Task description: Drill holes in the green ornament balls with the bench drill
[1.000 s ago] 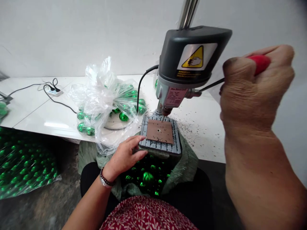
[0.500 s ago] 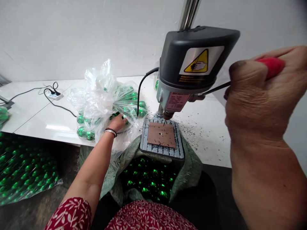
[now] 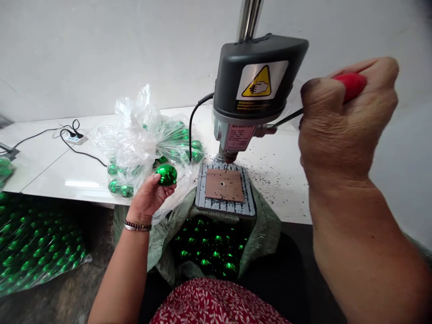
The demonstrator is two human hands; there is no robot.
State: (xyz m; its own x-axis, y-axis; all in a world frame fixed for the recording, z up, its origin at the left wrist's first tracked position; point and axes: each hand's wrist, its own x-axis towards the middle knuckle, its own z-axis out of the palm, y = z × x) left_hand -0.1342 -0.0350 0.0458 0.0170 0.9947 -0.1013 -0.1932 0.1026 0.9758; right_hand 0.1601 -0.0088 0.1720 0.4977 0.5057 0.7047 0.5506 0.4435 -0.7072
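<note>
My left hand (image 3: 148, 196) holds a shiny green ball (image 3: 166, 174) between thumb and fingers, just left of the drill press base. Up at the right, my right hand (image 3: 344, 121) is wrapped round the red knob (image 3: 353, 86) of the lever on the drill press (image 3: 258, 81). The drill bit (image 3: 226, 168) hangs above a brown board (image 3: 224, 185) that has a small hole in it. This board lies on the grey ribbed base (image 3: 201, 198). Behind my left hand is a clear plastic bag (image 3: 135, 130) with green balls in it.
Dark shavings lie around the base on the white table (image 3: 84, 168). An open green sack (image 3: 265, 238) of green balls is below the base. At the lower left is a large bag of green balls (image 3: 37, 247). A power strip (image 3: 76, 138) with black cables sits at the back left.
My left hand has drawn back from the plastic bag with a green ball, its palm now turned up. My right hand keeps hold of the red knob. The view has shifted slightly.
</note>
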